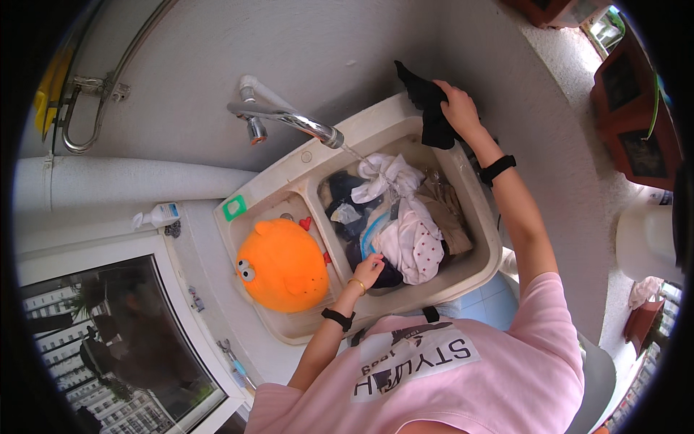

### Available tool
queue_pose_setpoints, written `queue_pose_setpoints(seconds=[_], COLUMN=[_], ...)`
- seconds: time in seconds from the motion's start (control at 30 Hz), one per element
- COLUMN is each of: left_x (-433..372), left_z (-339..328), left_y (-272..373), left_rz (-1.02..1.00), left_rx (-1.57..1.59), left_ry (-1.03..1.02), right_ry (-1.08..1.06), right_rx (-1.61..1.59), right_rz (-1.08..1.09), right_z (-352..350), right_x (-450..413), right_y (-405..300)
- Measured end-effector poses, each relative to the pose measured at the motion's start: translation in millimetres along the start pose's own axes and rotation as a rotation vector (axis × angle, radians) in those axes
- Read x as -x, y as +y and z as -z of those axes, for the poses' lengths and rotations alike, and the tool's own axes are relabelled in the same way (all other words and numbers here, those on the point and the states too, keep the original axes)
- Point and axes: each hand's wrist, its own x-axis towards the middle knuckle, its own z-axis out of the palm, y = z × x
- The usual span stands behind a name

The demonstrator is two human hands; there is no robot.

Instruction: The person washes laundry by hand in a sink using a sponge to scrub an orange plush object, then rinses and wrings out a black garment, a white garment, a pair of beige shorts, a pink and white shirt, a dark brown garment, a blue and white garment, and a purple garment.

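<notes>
My right hand (461, 111) grips a black cloth (434, 116) at the back right corner of the sink (490, 255). My left hand (370, 271) is at the near left of the basin, by a cloth with blue trim (374, 228) and dark fabric (387, 276); its curled fingers do not show clearly whether they hold anything. A chrome faucet (303, 122) runs water onto a twisted white cloth (390, 176). Beside it lie a pale cloth with red stars (415, 244) and a brown garment (447, 211), partly in water.
An orange plush toy (284, 266) covers much of the ridged washboard side. A green soap dish (235, 208) sits on the sink's left corner. A spray bottle (162, 215) and a brush (238, 369) lie along the ledge. Plant pots (631, 119) line the right-hand sill.
</notes>
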Motion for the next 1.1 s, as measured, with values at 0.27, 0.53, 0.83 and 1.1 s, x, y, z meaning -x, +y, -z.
queue_pose_setpoints(seconds=[0.27, 0.53, 0.83, 1.1], left_x=[1, 1, -1, -7], left_z=[4, 16, 21, 12], left_y=[-15, -22, -22, -15], left_rz=[0.035, 0.054, 0.037, 0.050], left_rx=[0.030, 0.044, 0.074, 0.002], left_ry=[0.016, 0.019, 0.062, 0.015], right_ry=[0.208, -0.260, -0.276, -0.292], right_rx=[-0.528, 0.215, 0.327, 0.539], right_rz=[0.065, 0.072, -0.072, 0.111], right_z=[47, -76, -86, -79], right_x=[-36, 5, -12, 17], right_y=[-24, 11, 22, 4])
